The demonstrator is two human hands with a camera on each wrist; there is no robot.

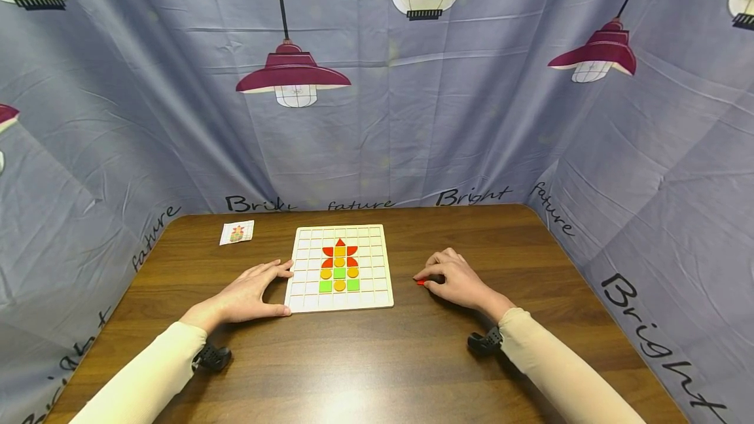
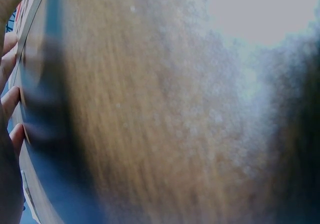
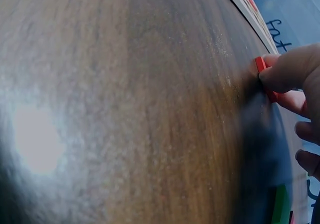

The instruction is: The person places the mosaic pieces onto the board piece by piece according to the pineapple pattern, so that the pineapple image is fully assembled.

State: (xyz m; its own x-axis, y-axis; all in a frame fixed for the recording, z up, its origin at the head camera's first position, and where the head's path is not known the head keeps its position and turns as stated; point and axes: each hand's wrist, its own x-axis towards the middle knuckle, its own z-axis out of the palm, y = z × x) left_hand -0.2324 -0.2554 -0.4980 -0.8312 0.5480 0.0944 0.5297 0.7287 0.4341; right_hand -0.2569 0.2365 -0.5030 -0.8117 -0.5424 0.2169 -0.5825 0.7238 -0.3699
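A white gridded board [image 1: 374, 280] lies on the wooden table in the head view. On it, red, yellow and green flat pieces form a rocket-like figure [image 1: 340, 267] with a red triangle at the top. My left hand [image 1: 250, 293] rests at the board's left side, its fingertips on the edge and its thumb at the near left corner. To the right of the board, my right hand [image 1: 456, 280] pinches a small red piece [image 3: 260, 65] between thumb and finger, low over the table. Part of that piece is hidden by the fingers.
A small card [image 1: 237, 233] printed with a similar coloured figure lies at the table's back left. In the right wrist view, a green piece [image 3: 281, 204] shows beyond my right fingers. A printed curtain [image 1: 365, 136] surrounds the table [image 1: 353, 358] at the back and sides.
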